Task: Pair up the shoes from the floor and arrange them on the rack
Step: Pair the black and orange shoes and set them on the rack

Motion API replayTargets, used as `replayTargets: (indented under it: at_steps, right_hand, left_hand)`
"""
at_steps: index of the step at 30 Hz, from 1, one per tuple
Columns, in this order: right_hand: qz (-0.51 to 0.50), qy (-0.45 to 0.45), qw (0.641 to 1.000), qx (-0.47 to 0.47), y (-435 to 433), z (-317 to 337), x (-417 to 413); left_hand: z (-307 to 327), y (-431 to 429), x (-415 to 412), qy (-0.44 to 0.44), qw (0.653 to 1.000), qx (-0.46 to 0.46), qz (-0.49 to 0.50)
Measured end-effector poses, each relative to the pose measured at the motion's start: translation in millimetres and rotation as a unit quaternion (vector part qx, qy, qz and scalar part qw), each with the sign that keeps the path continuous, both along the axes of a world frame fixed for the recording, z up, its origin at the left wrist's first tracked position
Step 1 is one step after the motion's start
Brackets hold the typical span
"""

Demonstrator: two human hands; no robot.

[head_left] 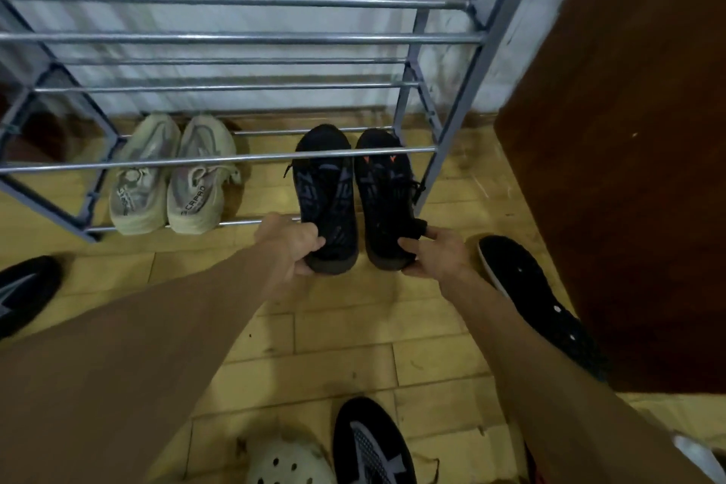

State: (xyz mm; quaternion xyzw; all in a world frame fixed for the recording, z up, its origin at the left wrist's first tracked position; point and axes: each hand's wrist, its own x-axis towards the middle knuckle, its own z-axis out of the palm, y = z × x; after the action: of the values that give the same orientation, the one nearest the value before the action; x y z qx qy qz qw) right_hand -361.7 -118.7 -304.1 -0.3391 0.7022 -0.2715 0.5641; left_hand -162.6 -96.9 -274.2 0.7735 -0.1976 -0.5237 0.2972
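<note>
A metal shoe rack with several tiers of bars stands against the wall. On its lowest tier, at the left, sits a pair of beige sneakers, toes to the wall. At the right of that tier are two black sneakers side by side. My left hand grips the heel of the left black sneaker. My right hand grips the heel of the right black sneaker. Both heels stick out past the front bar toward me.
Loose shoes lie on the yellow tiled floor: a black slip-on at the right, a black-and-white sneaker near me, a white clog beside it, a black shoe at the left edge. A brown wooden panel stands on the right.
</note>
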Motion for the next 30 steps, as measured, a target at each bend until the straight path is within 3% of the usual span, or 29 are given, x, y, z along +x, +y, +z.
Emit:
replayTargets:
  at_steps: [10,22,30]
  right_hand:
    - [-0.005,0.02,1.0,-0.019,-69,-32,33]
    - [-0.019,0.017,0.998,-0.054,-78,-53,29]
    - [-0.026,0.005,0.998,-0.057,-76,-55,31]
  left_hand:
    - [-27,-82,20,0.019,0.999,-0.011,0.041]
    - [-58,-88,16,0.004,0.998,-0.017,0.063]
    - [-69,-84,14,-0.064,0.993,-0.062,0.08]
